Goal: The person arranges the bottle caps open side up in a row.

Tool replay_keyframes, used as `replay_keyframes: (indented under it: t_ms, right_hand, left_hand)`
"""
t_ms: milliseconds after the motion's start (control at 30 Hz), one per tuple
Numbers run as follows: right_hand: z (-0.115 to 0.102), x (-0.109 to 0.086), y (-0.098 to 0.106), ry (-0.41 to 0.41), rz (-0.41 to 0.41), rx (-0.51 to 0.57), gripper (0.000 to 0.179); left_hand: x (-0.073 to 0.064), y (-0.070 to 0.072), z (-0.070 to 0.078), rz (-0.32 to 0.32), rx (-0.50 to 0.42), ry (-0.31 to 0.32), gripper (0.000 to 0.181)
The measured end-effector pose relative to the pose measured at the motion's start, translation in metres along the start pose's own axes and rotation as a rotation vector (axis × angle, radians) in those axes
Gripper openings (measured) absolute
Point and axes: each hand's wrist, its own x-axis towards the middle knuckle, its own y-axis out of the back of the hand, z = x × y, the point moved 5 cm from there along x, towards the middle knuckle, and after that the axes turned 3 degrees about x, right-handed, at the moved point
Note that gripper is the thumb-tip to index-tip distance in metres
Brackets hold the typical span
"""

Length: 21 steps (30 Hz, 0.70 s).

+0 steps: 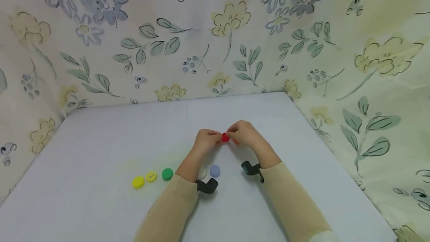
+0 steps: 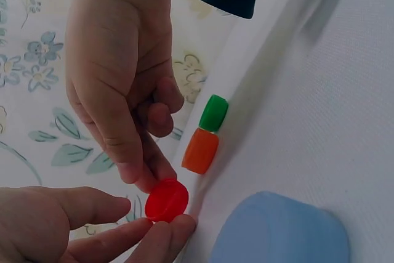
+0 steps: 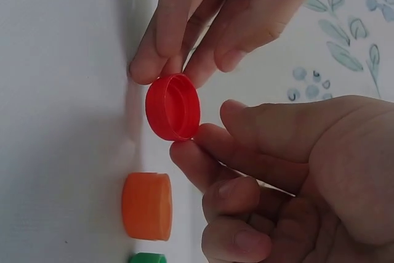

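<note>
A red bottle cap (image 1: 225, 137) is held between the fingertips of both hands, close over the table. My left hand (image 1: 203, 141) grips one edge of it, and my right hand (image 1: 246, 134) holds the opposite edge. Its hollow inside shows in the right wrist view, where the red cap (image 3: 172, 108) stands on its side. Both thumbs appear a little off its rim. Beside my right hand lie an orange bottle cap (image 3: 146, 206) and a green bottle cap (image 2: 213, 113), side by side.
Nearer me, a row of caps lies on the white table (image 1: 100, 141): two yellow caps (image 1: 138, 182), a green cap (image 1: 167, 174), a white cap (image 1: 202, 173) partly hidden by my left wrist, and a light blue cap (image 1: 215, 171). Flowered cloth (image 1: 201, 47) hangs behind.
</note>
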Motion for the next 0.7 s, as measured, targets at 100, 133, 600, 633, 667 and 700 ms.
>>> replay_keyframes:
  t_ms: [100,133,600,633,667,700]
  right_hand:
    - [0.0008,0.0018,-0.0019,0.007,0.000,-0.035,0.025]
    - [0.0014,0.0023,-0.0025,0.004,0.000,-0.045,0.025]
    - [0.0064,0.0063,-0.0012,0.032,0.007,-0.100,0.026]
    - [0.0067,0.0064,-0.0011,0.033,0.008,-0.099,0.026]
    - [0.0071,0.0062,-0.0012,0.030,0.008,-0.096,0.026]
    - [0.0072,0.0058,-0.0010,0.030,0.009,-0.092,0.026]
  left_hand:
    - [-0.0003,0.0005,0.0014,0.000,0.045,0.021,0.023]
    - [-0.0002,0.0010,0.0013,0.002,0.060,0.028,0.024]
    - [-0.0016,0.0052,0.0016,-0.007,0.071,0.096,0.032]
    - [-0.0018,0.0053,0.0013,-0.007,0.067,0.100,0.032]
    - [-0.0020,0.0055,0.0009,-0.009,0.066,0.102,0.032]
    - [-0.0022,0.0054,0.0008,-0.012,0.066,0.101,0.031]
